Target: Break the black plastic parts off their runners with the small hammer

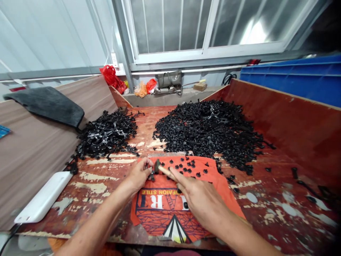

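Observation:
My right hand (195, 197) is wrapped round the wooden handle of a small hammer (166, 172). The hammer's dark head is close to the fingertips of my left hand (139, 174). Between my left thumb and fingers is a small black part (152, 175), partly hidden by the fingers. Both hands are over an orange printed cloth (170, 217) spread on the worn red tabletop (93, 188). Several small black round pieces (189, 170) lie scattered on the cloth, to the right of the hammer head.
Behind the cloth are a large heap of black parts (205, 128) and a smaller heap (106, 133) at the left. A white device (44, 197) lies at the left edge. Wooden boards border the table, with a blue crate (295, 78) at the right.

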Demonstrator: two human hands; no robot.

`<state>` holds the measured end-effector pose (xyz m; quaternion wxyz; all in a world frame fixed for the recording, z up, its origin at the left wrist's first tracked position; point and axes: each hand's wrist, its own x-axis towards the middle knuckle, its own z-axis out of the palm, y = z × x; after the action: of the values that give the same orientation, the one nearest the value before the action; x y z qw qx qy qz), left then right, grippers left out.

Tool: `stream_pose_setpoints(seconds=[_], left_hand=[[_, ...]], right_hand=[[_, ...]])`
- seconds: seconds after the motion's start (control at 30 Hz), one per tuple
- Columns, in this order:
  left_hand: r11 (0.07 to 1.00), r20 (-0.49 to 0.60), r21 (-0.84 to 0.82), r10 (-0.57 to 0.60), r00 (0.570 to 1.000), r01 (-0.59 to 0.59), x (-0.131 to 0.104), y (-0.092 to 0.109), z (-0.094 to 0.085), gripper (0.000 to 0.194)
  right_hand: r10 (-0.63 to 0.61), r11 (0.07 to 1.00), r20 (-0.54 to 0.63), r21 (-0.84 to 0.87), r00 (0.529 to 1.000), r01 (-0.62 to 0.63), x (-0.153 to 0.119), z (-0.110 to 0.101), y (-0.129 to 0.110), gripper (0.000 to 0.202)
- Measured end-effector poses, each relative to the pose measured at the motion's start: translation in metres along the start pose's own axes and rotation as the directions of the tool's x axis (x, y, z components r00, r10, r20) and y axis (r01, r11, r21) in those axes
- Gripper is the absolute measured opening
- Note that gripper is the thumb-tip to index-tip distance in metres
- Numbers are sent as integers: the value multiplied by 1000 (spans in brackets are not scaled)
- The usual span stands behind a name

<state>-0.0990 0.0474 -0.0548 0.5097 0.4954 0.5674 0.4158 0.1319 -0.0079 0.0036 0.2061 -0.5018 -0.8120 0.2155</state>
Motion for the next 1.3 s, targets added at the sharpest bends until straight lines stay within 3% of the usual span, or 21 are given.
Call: stream_pose_setpoints(seconds=[0.2,0.37,0.43,0.5,0.6,0.73,0.83,0.97,1.3], left_hand=[[1000,-7,20,-3,1000,3,2,-4,0,15],[1000,17,9,7,1000,-7,-1,3,0,18],[998,59,-34,-56,997,58,-5,12,-3,19],[985,108,-103,-128,986,139,-8,23,-7,24],[973,126,-181,-120,985,141,-8,40,-13,40],[976,34,-191,-100,994,104,8,51,-8,45],[973,15,-195,-124,992,125,22,48,-1,44],[972,0,-198,-133,991,130,31,40,3,47],[969,-20,-201,-150,988,143,35,30,4,47]], right_hand=[[-21,994,-36,-104,999,17,1,-3,2,55],[10,977,95,-213,995,11,8,0,-3,51],[13,990,72,-139,997,-3,9,-5,-4,51],[38,999,-31,-23,999,-39,6,-16,-2,52],[75,993,-169,104,983,-58,-8,-31,8,51],[139,980,-67,151,988,-128,-35,-32,30,49],[211,967,-15,152,977,-206,-56,-23,45,48],[294,946,-33,152,955,-286,-75,-14,59,48],[299,943,-30,160,954,-291,-77,-10,62,49]])
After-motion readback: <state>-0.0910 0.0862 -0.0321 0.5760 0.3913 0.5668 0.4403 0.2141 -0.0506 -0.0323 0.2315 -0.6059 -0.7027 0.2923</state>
